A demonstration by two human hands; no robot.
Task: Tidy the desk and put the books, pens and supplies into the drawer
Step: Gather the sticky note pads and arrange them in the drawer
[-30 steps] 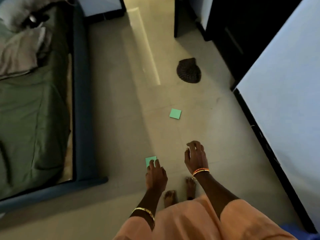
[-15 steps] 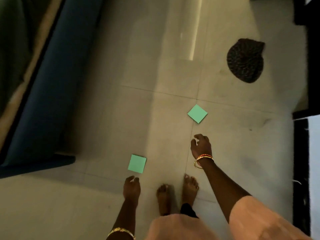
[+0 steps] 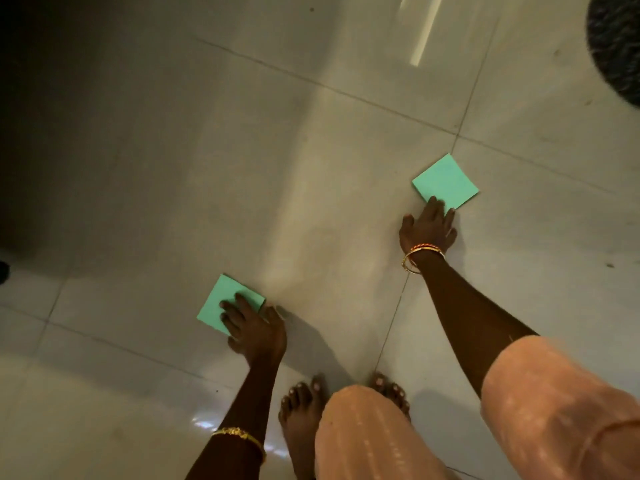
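Note:
Two green square note pads lie flat on the pale tiled floor. My left hand (image 3: 254, 329) rests with spread fingers on the near corner of the left note pad (image 3: 221, 299). My right hand (image 3: 427, 226) reaches further out, its fingertips touching the near edge of the right note pad (image 3: 445, 180). Both pads still lie on the floor, and neither hand has closed around one. The desk and the drawer are out of view.
My bare feet (image 3: 301, 410) stand just behind the hands, with peach-coloured clothing over my knees. A dark woven mat (image 3: 620, 46) lies at the top right. Deep shadow covers the upper left of the floor (image 3: 311, 168).
I have bent much lower toward the floor. Both hands moved forward and down from above the floor until they touch the two green pads.

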